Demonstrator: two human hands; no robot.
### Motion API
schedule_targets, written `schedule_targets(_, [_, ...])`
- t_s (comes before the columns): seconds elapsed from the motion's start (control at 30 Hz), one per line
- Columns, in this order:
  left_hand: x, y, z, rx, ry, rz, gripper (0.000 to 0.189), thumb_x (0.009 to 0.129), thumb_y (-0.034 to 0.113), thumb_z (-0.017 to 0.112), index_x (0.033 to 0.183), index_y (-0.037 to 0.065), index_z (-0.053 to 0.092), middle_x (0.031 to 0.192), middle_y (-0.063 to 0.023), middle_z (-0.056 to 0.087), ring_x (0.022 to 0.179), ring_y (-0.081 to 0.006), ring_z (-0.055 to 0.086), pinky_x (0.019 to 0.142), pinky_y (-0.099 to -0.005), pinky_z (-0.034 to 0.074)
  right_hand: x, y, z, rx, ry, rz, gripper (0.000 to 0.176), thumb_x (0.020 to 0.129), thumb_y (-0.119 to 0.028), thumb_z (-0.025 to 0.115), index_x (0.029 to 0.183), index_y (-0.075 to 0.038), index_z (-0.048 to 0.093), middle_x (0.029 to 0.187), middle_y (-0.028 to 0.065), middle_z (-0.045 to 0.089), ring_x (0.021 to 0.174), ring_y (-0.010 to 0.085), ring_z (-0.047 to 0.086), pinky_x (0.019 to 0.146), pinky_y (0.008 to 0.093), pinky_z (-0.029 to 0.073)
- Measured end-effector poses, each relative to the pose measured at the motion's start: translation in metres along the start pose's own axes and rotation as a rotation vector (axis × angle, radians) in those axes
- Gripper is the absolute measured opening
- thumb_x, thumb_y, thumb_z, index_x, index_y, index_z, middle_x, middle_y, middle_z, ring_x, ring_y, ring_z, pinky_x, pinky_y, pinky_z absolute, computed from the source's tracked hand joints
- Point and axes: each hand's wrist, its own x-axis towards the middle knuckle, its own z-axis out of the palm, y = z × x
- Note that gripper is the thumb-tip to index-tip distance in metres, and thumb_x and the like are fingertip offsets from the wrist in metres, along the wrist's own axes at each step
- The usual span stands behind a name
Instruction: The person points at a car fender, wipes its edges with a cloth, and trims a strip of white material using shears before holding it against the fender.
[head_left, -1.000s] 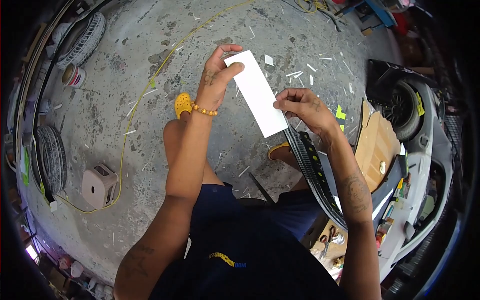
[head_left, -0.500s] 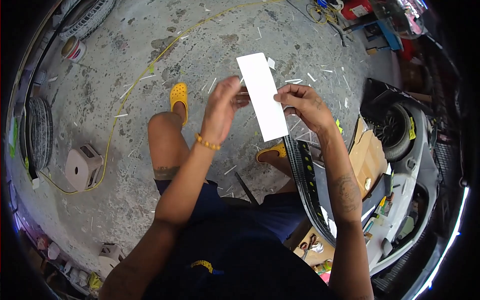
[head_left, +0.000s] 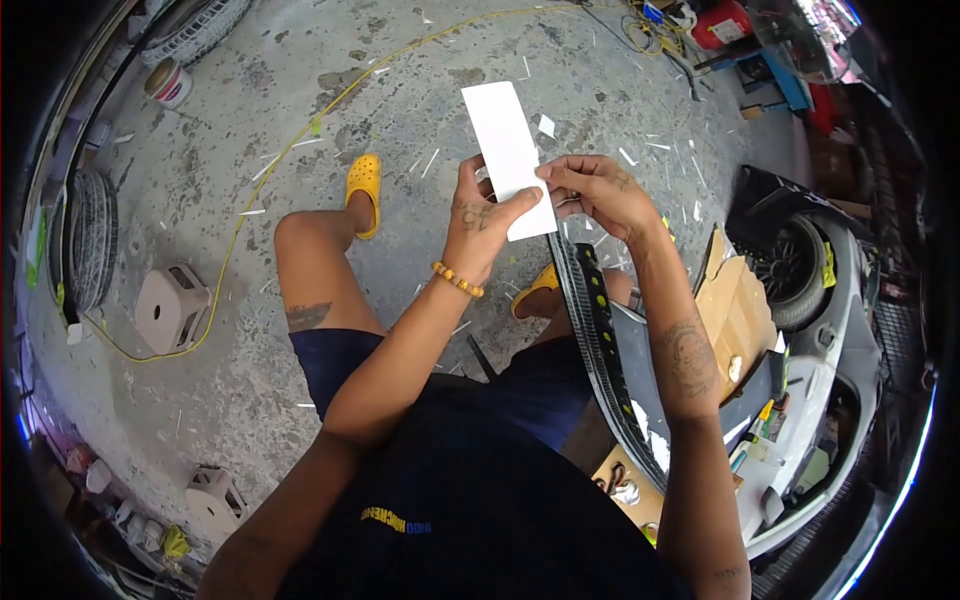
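A plain white rectangular sheet [head_left: 503,135] is held up in front of me, tilted slightly to the left. My left hand [head_left: 480,215] grips its lower left part, thumb on the face and fingers behind. At the right edge, my right hand [head_left: 605,195] pinches it between thumb and bent fingers. Just under the sheet's lower end begins a long black curved strip [head_left: 592,340] with yellow-green spots, running down beside my right forearm.
Brown cardboard [head_left: 735,300] and a grey car body part [head_left: 805,400] lie to the right, near a wheel [head_left: 790,262]. Scissors [head_left: 615,478] rest low right. A stool [head_left: 168,310], a paint can [head_left: 168,83] and a yellow cord [head_left: 232,240] are on the scrap-strewn floor.
My left hand, blurred and beside the sheet before, has closed on its lower left part. The sheet has shifted slightly up and left, with my right hand still pinching its right edge.
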Motion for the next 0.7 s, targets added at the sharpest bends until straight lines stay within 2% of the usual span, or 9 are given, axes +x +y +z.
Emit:
schedule_targets(0.07, [-0.002, -0.002, 0.004, 0.026, 0.022, 0.005, 0.074, 0.080, 0.012, 0.080, 0.135, -0.005, 0.034, 0.112, -0.0210, 0.065, 0.099, -0.0231, 0.068, 0.080, -0.0331, 0.058, -0.004, 0.007, -0.003, 0.029, -0.039, -0.006, 0.022, 0.089, -0.012, 0.073, 0.107, 0.001, 0.069, 0.097, 0.0060, 0.070, 0.087, 0.0132, 0.066, 0.075, 0.0271, 0.054])
schedule_targets(0.17, [-0.003, 0.000, 0.004, 0.040, 0.035, -0.009, 0.070, 0.079, 0.011, 0.081, 0.132, -0.004, 0.037, 0.109, -0.0184, 0.065, 0.100, -0.0227, 0.067, 0.087, -0.0340, 0.055, -0.005, 0.014, -0.005, 0.070, -0.082, -0.069, 0.025, 0.088, -0.011, 0.073, 0.109, 0.001, 0.067, 0.096, 0.0054, 0.069, 0.088, 0.0132, 0.066, 0.077, 0.0268, 0.053])
schedule_targets(0.37, [0.006, 0.006, 0.003, 0.078, 0.070, 0.021, 0.068, 0.080, 0.016, 0.081, 0.128, -0.006, 0.038, 0.105, -0.0193, 0.066, 0.090, -0.0215, 0.069, 0.076, -0.0322, 0.058, -0.006, 0.012, 0.000, 0.058, -0.091, -0.102, 0.025, 0.083, -0.008, 0.075, 0.105, 0.002, 0.066, 0.091, 0.0062, 0.068, 0.082, 0.0136, 0.065, 0.073, 0.0260, 0.054])
schedule_targets(0.47, [0.015, 0.006, 0.005, 0.178, 0.113, 0.080, 0.070, 0.079, 0.020, 0.080, 0.126, -0.010, 0.037, 0.101, -0.0232, 0.068, 0.081, -0.0243, 0.072, 0.065, -0.0320, 0.060, -0.002, 0.015, 0.000, 0.048, -0.064, -0.105, 0.025, 0.081, -0.006, 0.076, 0.102, 0.003, 0.066, 0.090, 0.0072, 0.068, 0.079, 0.0136, 0.065, 0.070, 0.0248, 0.054])
schedule_targets(0.57, [0.019, 0.011, 0.006, 0.284, 0.145, 0.038, 0.069, 0.079, 0.022, 0.082, 0.124, -0.010, 0.041, 0.105, -0.0205, 0.066, 0.087, -0.0218, 0.069, 0.072, -0.0314, 0.058, 0.000, 0.016, -0.001, 0.040, -0.055, -0.119, 0.024, 0.080, -0.005, 0.076, 0.101, 0.004, 0.067, 0.089, 0.0074, 0.068, 0.077, 0.0137, 0.065, 0.069, 0.0243, 0.054])
schedule_targets(0.7, [0.025, 0.010, 0.004, 0.358, 0.160, 0.074, 0.072, 0.077, 0.025, 0.082, 0.123, -0.012, 0.041, 0.103, -0.0210, 0.067, 0.085, -0.0228, 0.070, 0.071, -0.0312, 0.058, 0.000, 0.019, 0.000, 0.060, -0.053, -0.132, 0.023, 0.080, -0.004, 0.077, 0.100, 0.004, 0.067, 0.089, 0.0075, 0.068, 0.077, 0.0138, 0.065, 0.069, 0.0246, 0.054])
